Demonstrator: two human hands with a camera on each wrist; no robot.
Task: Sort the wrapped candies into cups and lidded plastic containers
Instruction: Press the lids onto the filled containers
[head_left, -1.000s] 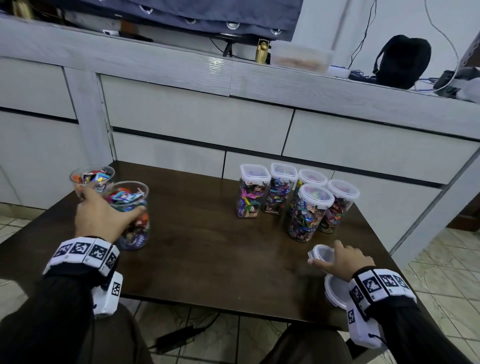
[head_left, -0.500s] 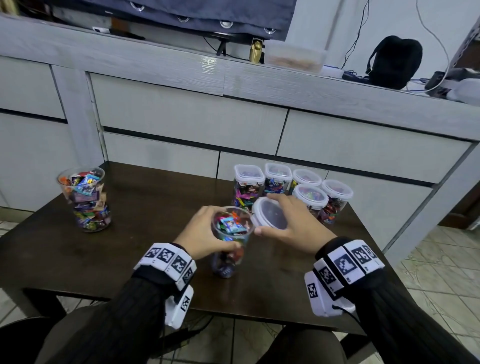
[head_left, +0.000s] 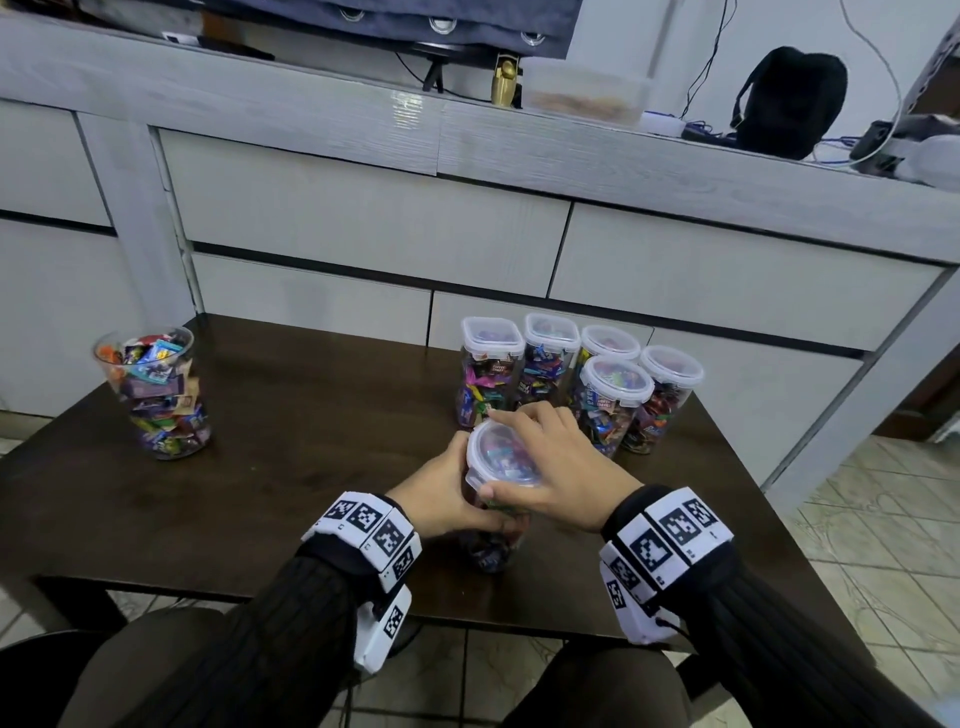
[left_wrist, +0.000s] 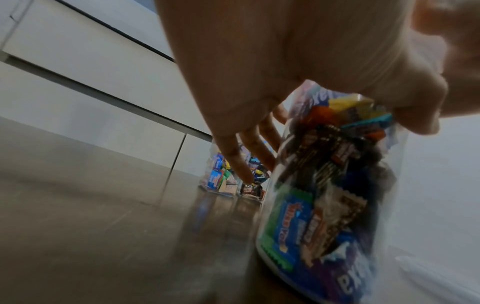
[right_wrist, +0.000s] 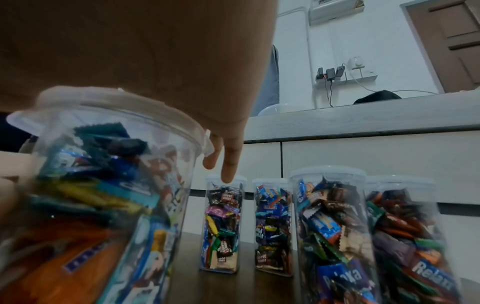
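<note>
A clear candy-filled container (head_left: 493, 540) is seen upright, long axis vertical, at the near middle of the dark table (head_left: 291, 467), its body gripped by the curled fingers of the left hand (head_left: 441, 493). A round lid (head_left: 501, 457) is pressed onto its mouth under the right hand (head_left: 556, 467), fingers curved over the rim; half a second earlier that lid was held tilted beside the open mouth. Five lidded containers (head_left: 615, 400) are grouped beyond, an open cup (head_left: 156, 389) far left

The left hand (head_left: 441, 499) curled round the side of the candy container (head_left: 493, 540) while the right hand (head_left: 550, 467) lay over its lid (head_left: 498, 457), thumb and fingers gripping the rim.
</note>
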